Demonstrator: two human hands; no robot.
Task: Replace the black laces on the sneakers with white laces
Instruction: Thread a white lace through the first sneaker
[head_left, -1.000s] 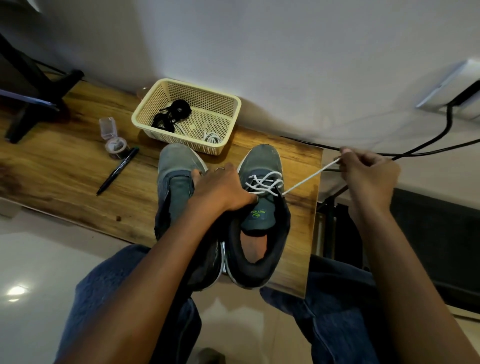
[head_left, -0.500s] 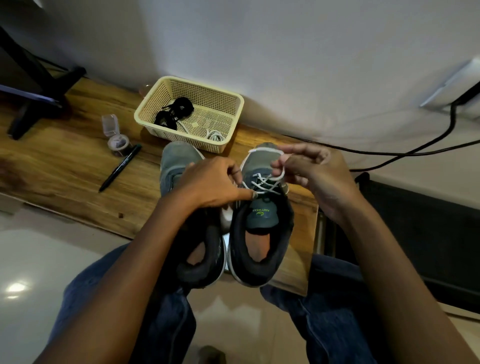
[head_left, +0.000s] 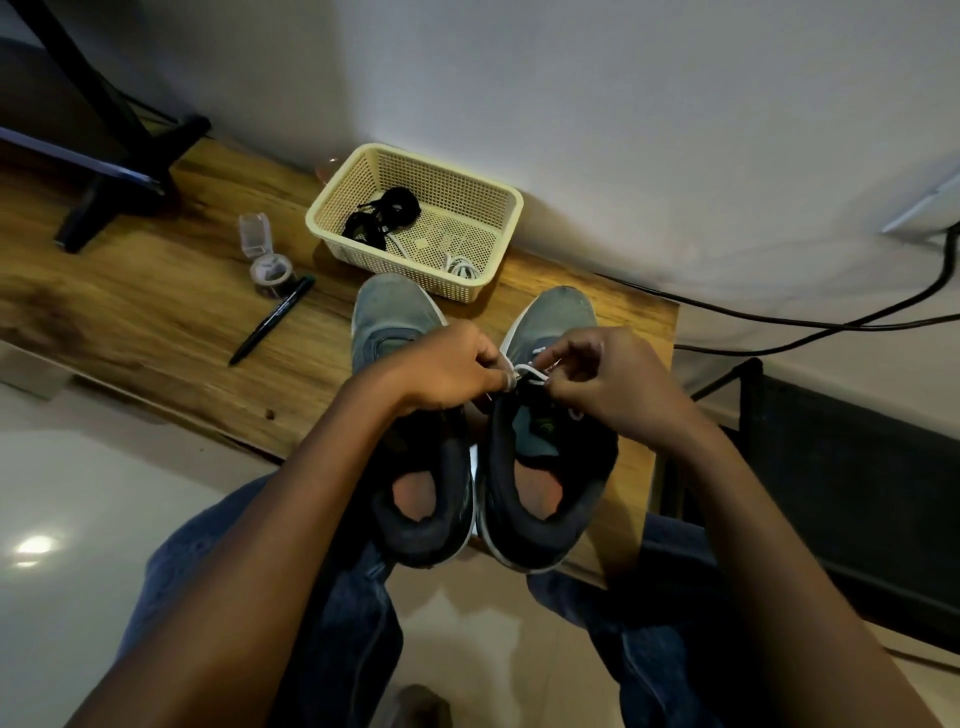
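Sneakers sit side by side on the worktop (head_left: 156, 312), toes toward a basket (head_left: 498, 228). Left hand (head_left: 447, 371) and right hand (head_left: 602, 379) meet over the right sneaker (head_left: 556, 467), each grip pinching its white lace (head_left: 527, 371). Left sneaker (head_left: 395, 322) shows no lace. Black laces (head_left: 382, 215) lie in the basket, a pen (head_left: 270, 327) nearby.

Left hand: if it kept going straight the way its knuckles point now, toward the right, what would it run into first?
Most likely the right hand. The left hand pinches the white lace over the right sneaker, fingertips facing the other hand's across a small gap. Depth is unclear, so the lace loop could come first.
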